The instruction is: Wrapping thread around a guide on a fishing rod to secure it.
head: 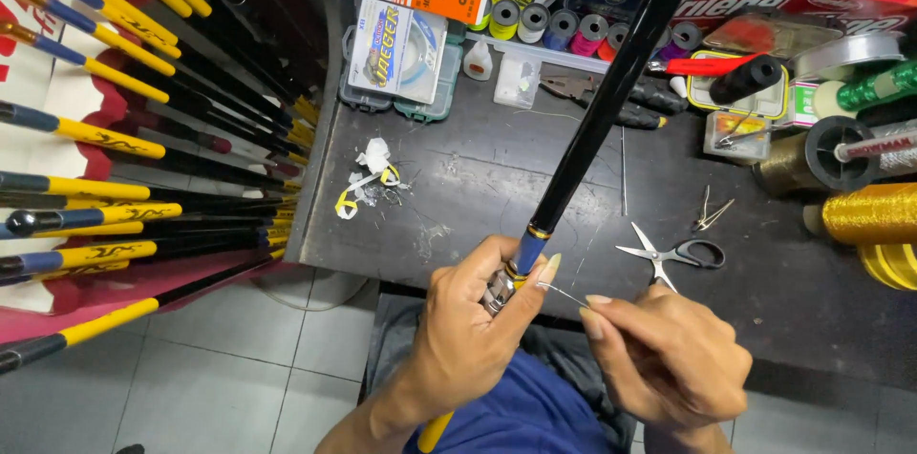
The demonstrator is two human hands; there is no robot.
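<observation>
A long black fishing rod [611,91] with a blue band and a gold ring runs from the top right down into my left hand [473,320]. That hand is wrapped around the rod's lower part, beside a small silver metal fitting [497,294]. My right hand [664,358] sits just to the right and pinches a thin pale thread [564,294] that leads to the fitting. The rod's yellow butt end [435,433] shows below my left wrist.
Black-handled scissors [673,255] lie on the dark workbench [458,187] just above my right hand. Thread spools [559,24], boxes, a gold spool [869,213] and pliers [611,96] crowd the bench's back and right. A rack of yellow-and-blue rods [115,139] fills the left. Paper scraps [368,177] lie mid-bench.
</observation>
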